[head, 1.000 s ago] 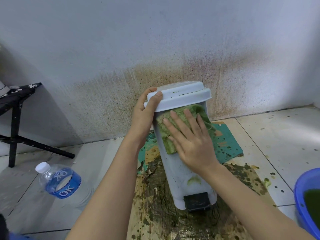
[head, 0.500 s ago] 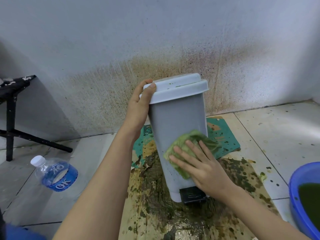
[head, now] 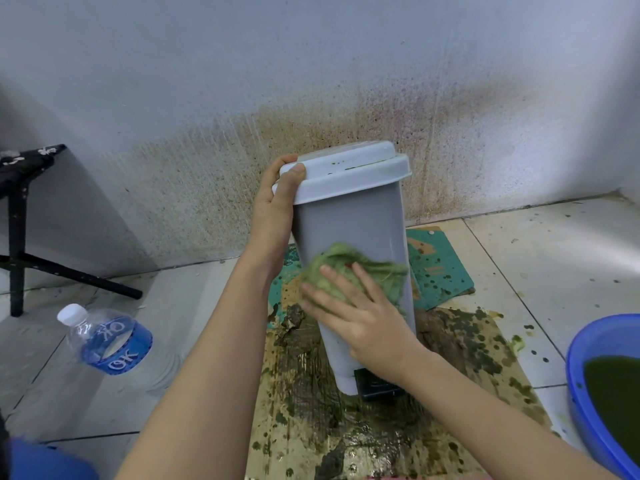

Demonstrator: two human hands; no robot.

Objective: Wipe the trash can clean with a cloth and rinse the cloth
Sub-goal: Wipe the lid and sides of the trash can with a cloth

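Note:
A grey pedal trash can [head: 349,223] with a pale lid [head: 343,171] stands tilted on stained cardboard against the wall. My left hand [head: 277,202] grips the lid's left rim, thumb on top. My right hand [head: 356,313] presses a green-stained cloth [head: 360,271] flat against the can's lower front with straight fingers. The black pedal [head: 377,386] shows just below my right wrist.
A blue basin [head: 588,386] of dark green water sits at the right edge. A water bottle [head: 104,337] with a blue label lies on the tiles at the left. Black stool legs [head: 17,244] stand far left. A green mat [head: 436,268] lies behind the can.
My right hand has wiped the cloth down from under the lid to the can's lower front. The left hand keeps its hold on the lid.

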